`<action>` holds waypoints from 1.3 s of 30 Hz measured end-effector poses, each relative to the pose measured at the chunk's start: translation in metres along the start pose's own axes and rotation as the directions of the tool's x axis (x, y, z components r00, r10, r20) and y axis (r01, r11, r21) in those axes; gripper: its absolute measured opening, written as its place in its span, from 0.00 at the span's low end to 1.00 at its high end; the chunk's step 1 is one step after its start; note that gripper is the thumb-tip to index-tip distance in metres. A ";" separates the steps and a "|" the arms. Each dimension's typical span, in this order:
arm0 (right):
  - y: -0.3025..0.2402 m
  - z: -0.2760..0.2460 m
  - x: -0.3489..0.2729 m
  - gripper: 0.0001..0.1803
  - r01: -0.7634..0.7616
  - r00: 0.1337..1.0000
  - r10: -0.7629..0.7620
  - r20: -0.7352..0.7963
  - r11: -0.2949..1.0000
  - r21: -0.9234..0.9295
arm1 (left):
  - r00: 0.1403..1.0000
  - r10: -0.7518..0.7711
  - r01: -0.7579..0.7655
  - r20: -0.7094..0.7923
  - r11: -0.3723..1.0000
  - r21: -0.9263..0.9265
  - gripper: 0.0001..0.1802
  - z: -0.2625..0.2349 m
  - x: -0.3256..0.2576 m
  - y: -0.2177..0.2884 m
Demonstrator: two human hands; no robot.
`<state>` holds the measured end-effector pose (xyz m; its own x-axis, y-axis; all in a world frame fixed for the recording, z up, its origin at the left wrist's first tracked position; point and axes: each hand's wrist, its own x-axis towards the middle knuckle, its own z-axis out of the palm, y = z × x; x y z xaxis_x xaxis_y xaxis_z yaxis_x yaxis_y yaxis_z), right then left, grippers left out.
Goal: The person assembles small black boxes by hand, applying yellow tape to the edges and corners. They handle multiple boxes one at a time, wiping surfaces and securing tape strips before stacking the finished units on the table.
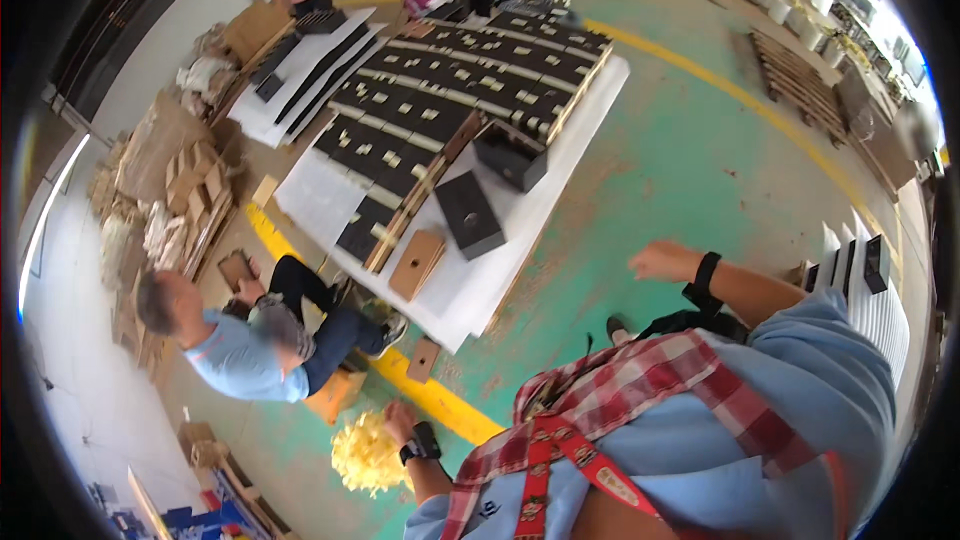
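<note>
Nearest: a blue shirt (820,370) and red checked apron (650,370) are showing just behind the left fingers (394,414) and right fingers (642,262). Green floor (650,170) is spreading below the right fingers. White-covered surface (320,190) is lying ahead and left of the right fingers, carrying rows of black boxes (415,120). Seated person (235,358), ahead and left of the left fingers, is holding a brown piece (237,268). Yellow crumpled heap (362,455) is resting just left of the left fingers; contact uncertain. Brown panel (423,360) is lying near, ahead of the left fingers. Left fingers are pointing ahead, grip unclear; right fingers are curling, blurred, and full closure cannot be told.
</note>
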<state>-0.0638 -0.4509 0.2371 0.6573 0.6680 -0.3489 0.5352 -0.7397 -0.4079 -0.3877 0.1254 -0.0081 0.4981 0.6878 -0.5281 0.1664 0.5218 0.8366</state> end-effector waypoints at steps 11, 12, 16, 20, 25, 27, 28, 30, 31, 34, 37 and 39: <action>0.265 0.016 -0.095 0.13 -0.367 0.930 0.366 0.029 0.925 0.095 | 0.563 -0.196 -0.642 0.803 0.508 0.574 0.13 0.450 -0.118 -0.051; 0.273 0.012 -0.095 0.14 -0.369 0.929 0.364 0.071 0.925 0.087 | 0.536 -0.175 -0.703 0.826 0.449 0.552 0.15 0.469 -0.116 -0.049; 0.299 -0.011 -0.079 0.15 -0.352 0.933 0.346 0.096 0.934 0.060 | 0.602 -0.110 -0.729 0.791 0.328 0.601 0.16 0.543 -0.115 -0.021; 0.327 -0.023 -0.033 0.15 -0.214 0.976 0.204 0.081 0.968 0.132 | 0.665 0.049 -0.739 0.746 0.194 0.646 0.14 0.588 -0.082 -0.013; 0.286 -0.070 0.043 0.14 -0.187 0.974 0.178 0.137 0.981 0.057 | 0.655 0.213 -0.752 0.725 0.095 0.652 0.22 0.650 -0.026 -0.019; 0.285 -0.091 0.071 0.14 -0.173 0.974 0.165 0.157 0.984 0.039 | 0.663 0.207 -0.742 0.719 0.056 0.668 0.25 0.681 -0.001 -0.023; 0.287 -0.098 0.083 0.14 -0.171 0.972 0.162 0.168 0.984 0.041 | 0.648 0.220 -0.748 0.729 0.005 0.664 0.30 0.693 0.020 -0.035; 0.293 -0.112 0.107 0.14 -0.198 0.961 0.187 0.202 0.980 0.037 | 0.679 0.165 -0.715 0.715 -0.072 0.696 0.33 0.711 0.048 -0.045; 0.296 -0.119 0.116 0.14 -0.229 0.950 0.216 0.225 0.973 0.031 | 0.704 0.086 -0.693 0.705 -0.134 0.708 0.34 0.717 0.060 -0.049; 0.309 -0.136 0.153 0.14 -0.269 0.933 0.256 0.255 0.963 0.018 | 0.578 -0.024 -0.749 0.816 -0.412 0.519 0.30 0.714 0.092 -0.058; 0.315 -0.152 0.199 0.14 -0.293 0.938 0.274 0.213 0.954 0.058 | 0.663 -0.143 -0.720 0.735 -0.391 0.573 0.22 0.709 0.108 -0.064; 0.316 -0.157 0.222 0.14 -0.294 0.946 0.274 0.171 0.950 0.107 | 0.682 -0.111 -0.693 0.723 -0.414 0.590 0.19 0.700 0.108 -0.057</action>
<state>0.3345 -0.5491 0.1628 0.6780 0.4436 -0.5861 0.2583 -0.8903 -0.3750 0.2525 -0.1833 -0.0105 0.9365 0.0463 -0.3476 0.0879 -0.9906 0.1051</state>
